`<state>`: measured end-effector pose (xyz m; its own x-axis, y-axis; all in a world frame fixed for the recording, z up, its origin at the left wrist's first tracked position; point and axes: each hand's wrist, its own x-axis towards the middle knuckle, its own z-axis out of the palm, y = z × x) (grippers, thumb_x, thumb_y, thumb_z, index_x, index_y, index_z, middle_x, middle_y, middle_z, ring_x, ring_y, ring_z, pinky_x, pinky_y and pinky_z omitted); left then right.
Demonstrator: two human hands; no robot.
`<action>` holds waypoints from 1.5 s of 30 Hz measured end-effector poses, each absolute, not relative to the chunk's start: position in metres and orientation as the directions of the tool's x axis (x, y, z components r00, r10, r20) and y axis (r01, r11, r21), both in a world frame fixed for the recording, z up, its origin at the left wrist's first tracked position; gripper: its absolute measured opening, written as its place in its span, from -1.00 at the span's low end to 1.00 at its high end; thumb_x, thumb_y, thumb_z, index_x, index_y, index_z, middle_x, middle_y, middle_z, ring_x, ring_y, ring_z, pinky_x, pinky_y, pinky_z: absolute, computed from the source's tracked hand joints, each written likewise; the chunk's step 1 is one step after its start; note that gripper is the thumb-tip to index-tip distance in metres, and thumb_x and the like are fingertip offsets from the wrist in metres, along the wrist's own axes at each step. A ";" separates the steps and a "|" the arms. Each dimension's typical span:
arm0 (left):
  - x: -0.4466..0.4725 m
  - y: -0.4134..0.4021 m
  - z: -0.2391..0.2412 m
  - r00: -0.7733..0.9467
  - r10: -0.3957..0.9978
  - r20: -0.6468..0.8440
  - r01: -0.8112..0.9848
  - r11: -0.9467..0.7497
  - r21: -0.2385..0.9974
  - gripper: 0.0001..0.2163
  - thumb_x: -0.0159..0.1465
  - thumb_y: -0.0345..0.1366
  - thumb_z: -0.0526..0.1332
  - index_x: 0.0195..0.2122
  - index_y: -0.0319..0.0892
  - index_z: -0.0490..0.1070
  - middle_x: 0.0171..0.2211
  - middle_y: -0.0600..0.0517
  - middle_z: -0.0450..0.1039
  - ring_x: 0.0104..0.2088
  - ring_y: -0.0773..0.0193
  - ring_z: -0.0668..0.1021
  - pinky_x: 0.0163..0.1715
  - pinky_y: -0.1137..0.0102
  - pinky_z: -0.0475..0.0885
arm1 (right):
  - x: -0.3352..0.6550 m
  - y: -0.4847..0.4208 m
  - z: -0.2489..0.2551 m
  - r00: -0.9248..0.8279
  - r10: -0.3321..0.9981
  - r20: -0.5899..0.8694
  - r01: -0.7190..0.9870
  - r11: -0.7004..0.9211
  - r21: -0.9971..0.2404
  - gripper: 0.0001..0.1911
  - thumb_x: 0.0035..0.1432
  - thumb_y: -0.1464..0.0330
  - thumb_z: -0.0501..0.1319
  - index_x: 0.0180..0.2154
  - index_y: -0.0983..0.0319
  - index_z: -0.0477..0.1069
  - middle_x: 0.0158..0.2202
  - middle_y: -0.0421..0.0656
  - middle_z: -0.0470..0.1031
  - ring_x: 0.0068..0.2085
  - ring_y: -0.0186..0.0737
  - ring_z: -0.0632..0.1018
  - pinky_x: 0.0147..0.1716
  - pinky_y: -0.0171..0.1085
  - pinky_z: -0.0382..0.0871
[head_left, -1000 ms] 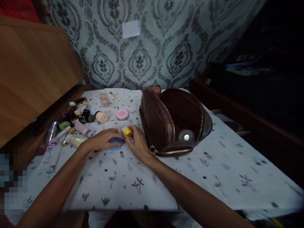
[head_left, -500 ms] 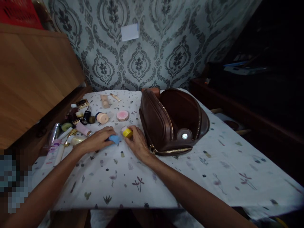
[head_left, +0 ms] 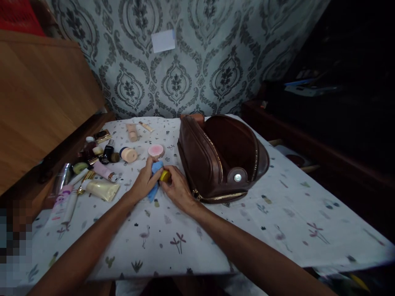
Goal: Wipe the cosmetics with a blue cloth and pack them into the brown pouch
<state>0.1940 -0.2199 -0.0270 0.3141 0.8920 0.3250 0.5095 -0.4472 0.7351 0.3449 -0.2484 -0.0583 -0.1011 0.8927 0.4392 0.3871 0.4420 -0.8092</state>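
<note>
My left hand [head_left: 144, 181] is closed on a blue cloth [head_left: 153, 193], which it presses against a small yellow jar [head_left: 166, 176]. The jar sits in the fingers of my right hand [head_left: 178, 187], its far end covered by the cloth. Just beyond the hands lies a round pink compact [head_left: 156, 151]. Right beside my right hand stands a brown leather cosmetic bag [head_left: 200, 160], its top gaping wide, with a gold zipper and a snap tab in front.
On the left of the patterned tablecloth [head_left: 173, 263] lie several cosmetics: a cream tube [head_left: 103, 190], a pink tube [head_left: 105, 170], a beige bottle [head_left: 128, 155] and a dark bottle [head_left: 108, 152]. A wooden cabinet [head_left: 46, 90] borders the table's left; a papered wall stands behind.
My left hand has moved right with the blue cloth and brought it onto the yellow jar. The cream tube, partly hidden before, now shows. The view has shifted slightly.
</note>
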 end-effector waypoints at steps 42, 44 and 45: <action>0.176 -0.218 -0.018 0.289 0.954 0.087 0.227 -0.156 0.961 -0.69 0.27 -0.01 0.19 -0.41 -0.14 0.24 -0.50 0.16 0.15 -0.47 0.36 0.28 -0.47 0.47 0.24 | 0.350 -0.257 -0.052 -0.291 0.816 0.499 0.229 0.566 -0.792 -0.68 0.16 0.48 0.26 -0.04 0.17 0.40 -0.07 -0.09 0.44 -0.05 -0.16 0.50 -0.03 -0.17 0.44; 0.175 -0.216 -0.021 0.286 0.958 0.001 0.147 -0.045 0.988 -0.67 0.22 0.01 0.24 -0.41 -0.14 0.22 -0.50 0.18 0.14 -0.50 0.39 0.27 -0.51 0.49 0.23 | 0.351 -0.258 -0.050 -0.322 0.772 0.548 0.248 0.627 -0.738 -0.66 0.17 0.51 0.24 -0.01 0.15 0.40 -0.02 -0.07 0.43 0.03 -0.14 0.48 0.06 -0.13 0.41; 0.175 -0.216 -0.022 0.285 0.958 -0.033 0.112 0.000 0.994 -0.66 0.20 0.01 0.26 -0.41 -0.14 0.21 -0.51 0.18 0.13 -0.51 0.40 0.27 -0.52 0.49 0.23 | 0.351 -0.258 -0.050 -0.330 0.756 0.565 0.254 0.648 -0.718 -0.66 0.18 0.51 0.24 -0.01 0.15 0.41 0.00 -0.07 0.43 0.05 -0.13 0.47 0.09 -0.12 0.39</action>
